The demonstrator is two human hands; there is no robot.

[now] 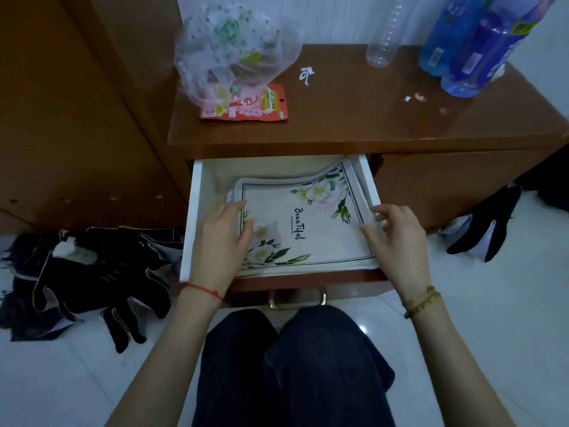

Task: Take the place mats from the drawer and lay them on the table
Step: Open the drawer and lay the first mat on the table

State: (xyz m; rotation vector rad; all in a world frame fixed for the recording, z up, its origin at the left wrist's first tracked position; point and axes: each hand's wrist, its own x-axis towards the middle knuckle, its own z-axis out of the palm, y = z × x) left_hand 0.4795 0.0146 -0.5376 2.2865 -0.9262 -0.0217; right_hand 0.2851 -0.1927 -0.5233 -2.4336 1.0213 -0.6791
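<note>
A stack of white place mats (301, 223) with a flower print and dark border lies in the pulled-out white drawer (194, 192) under the brown table (354, 118). My left hand (223, 238) rests flat on the left edge of the top mat, fingers spread. My right hand (397, 238) is at the right edge of the stack, fingers curled against the mats' side, with thumb and fingers apart. Neither hand has lifted a mat. The mats' far right corner curls up against the drawer wall.
On the table stand a clear plastic bag (228, 50) over a red snack packet (246, 107), an empty clear bottle (385, 35), blue bottles (471, 44) and paper scraps (306, 74). Dark clothes (92, 272) lie on the white floor at left, another dark piece (486, 229) at right. My knees sit below the drawer handle (297, 298).
</note>
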